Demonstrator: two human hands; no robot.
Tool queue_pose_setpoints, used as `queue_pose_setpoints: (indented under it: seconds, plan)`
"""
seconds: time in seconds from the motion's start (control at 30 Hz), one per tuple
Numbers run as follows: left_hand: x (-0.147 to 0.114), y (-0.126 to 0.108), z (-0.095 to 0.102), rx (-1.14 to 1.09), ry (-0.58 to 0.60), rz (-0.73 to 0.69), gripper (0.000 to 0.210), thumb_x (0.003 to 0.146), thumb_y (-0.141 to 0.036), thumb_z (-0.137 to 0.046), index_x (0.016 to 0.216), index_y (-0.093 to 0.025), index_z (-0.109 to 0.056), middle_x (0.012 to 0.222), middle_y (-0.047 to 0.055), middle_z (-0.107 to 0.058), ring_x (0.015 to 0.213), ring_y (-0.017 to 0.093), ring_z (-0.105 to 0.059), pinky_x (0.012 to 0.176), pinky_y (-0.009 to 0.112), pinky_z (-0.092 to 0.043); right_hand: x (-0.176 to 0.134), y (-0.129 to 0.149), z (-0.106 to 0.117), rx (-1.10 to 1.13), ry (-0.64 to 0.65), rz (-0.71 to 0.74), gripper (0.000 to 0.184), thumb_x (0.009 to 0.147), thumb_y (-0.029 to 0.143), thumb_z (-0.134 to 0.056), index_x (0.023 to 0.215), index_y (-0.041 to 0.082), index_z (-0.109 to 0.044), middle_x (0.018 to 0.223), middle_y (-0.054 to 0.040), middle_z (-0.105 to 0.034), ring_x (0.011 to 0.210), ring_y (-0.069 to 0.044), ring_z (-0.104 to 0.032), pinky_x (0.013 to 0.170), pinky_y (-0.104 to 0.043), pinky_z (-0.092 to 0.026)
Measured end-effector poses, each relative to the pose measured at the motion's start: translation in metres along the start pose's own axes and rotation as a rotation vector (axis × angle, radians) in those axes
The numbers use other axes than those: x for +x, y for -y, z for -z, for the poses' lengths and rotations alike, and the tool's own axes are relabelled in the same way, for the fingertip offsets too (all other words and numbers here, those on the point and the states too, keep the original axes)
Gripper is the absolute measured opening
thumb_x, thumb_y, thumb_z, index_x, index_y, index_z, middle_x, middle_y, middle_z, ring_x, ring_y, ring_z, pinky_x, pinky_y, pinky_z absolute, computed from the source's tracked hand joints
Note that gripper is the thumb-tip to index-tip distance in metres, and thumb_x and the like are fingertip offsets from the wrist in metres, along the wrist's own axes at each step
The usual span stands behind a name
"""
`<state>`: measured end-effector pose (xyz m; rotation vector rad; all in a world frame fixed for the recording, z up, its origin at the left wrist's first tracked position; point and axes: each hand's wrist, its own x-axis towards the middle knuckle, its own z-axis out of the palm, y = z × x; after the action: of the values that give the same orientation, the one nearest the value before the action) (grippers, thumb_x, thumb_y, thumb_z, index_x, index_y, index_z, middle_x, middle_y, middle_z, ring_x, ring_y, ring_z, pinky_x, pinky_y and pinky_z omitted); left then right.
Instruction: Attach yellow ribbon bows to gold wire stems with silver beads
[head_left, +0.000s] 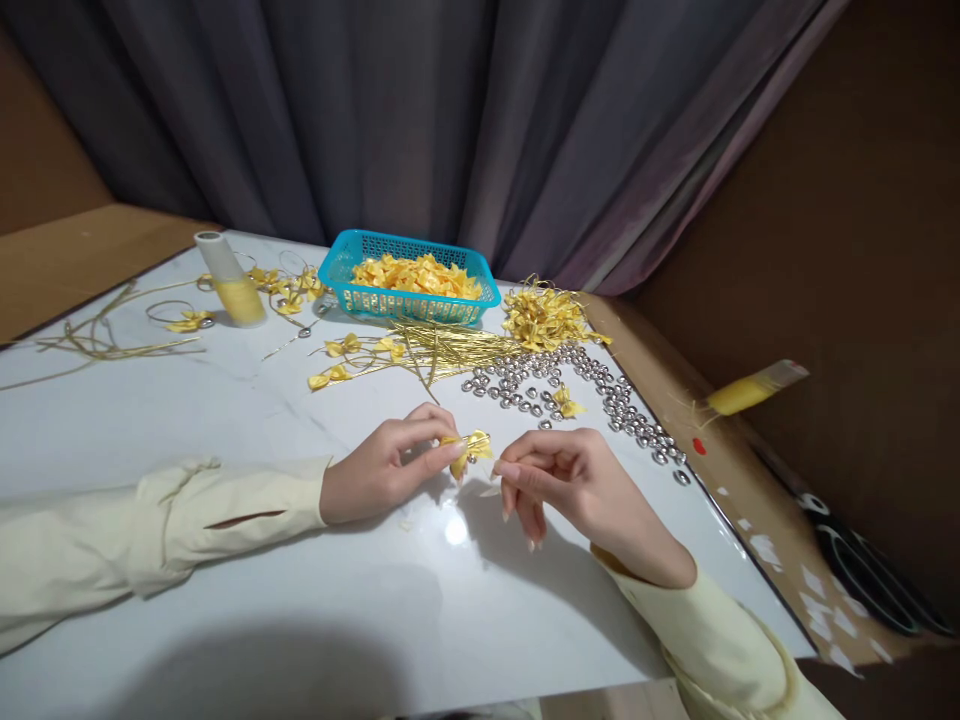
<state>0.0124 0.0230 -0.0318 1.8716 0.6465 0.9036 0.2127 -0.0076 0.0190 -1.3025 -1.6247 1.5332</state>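
Observation:
Between thumb and fingers, my left hand (397,458) pinches a small yellow ribbon bow (475,447) with a gold strand across it. Just right of the bow, my right hand (559,478) has thumb and forefinger pressed together, its other fingers curled below. A small pale scrap (490,491) shows by those fingertips; whether they grip it or a thin thread, I cannot make out. Both hands are above the white tabletop. Beyond them lie silver beads (517,380), a loose yellow bow (568,402) and a bundle of gold cords (457,347).
A turquoise basket (409,308) of yellow bows stands at the back. Right of it is a heap of corded bows (546,315). A spool of yellow thread (234,285) stands at left; another spool (757,388) and black-handled scissors (862,565) lie at right. A curtain (420,120) hangs behind.

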Motion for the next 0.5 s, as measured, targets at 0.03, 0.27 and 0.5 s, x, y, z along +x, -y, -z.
queue_pose_setpoints:
  seconds: [0.03,0.27,0.5]
  plan:
    - [-0.0004,-0.0005,-0.0001,0.017,-0.001,-0.005,0.021,0.090,-0.020,-0.044,0.076,-0.014,-0.058,0.082,0.004,-0.049,0.086,0.016,-0.048,0.082,0.028,-0.037,0.0001,0.0001,0.0000,0.005,0.001,-0.005,0.031,0.075,0.041,-0.066,0.066,0.012,-0.059,0.052,-0.0017,-0.060,0.036,-0.011,-0.055,0.037,-0.020,-0.040]
    - [-0.0040,-0.0007,-0.0005,0.085,-0.002,-0.023,0.020,0.090,-0.022,-0.044,0.077,-0.015,-0.057,0.085,0.005,-0.050,0.086,0.017,-0.049,0.077,0.029,-0.040,0.0011,0.0000,-0.0023,0.102,0.048,-0.017,0.034,0.074,0.044,-0.067,0.067,0.011,-0.060,0.053,-0.0020,-0.061,0.035,-0.010,-0.053,0.038,-0.021,-0.041]
    - [-0.0016,-0.0004,0.0003,-0.023,0.004,0.002,0.026,0.093,-0.029,-0.043,0.077,-0.016,-0.058,0.083,0.005,-0.052,0.088,0.017,-0.049,0.084,0.029,-0.038,0.0037,-0.0038,-0.0004,0.149,0.059,0.037,0.031,0.075,0.041,-0.068,0.067,0.011,-0.062,0.055,-0.0023,-0.063,0.038,-0.009,-0.055,0.039,-0.021,-0.043]
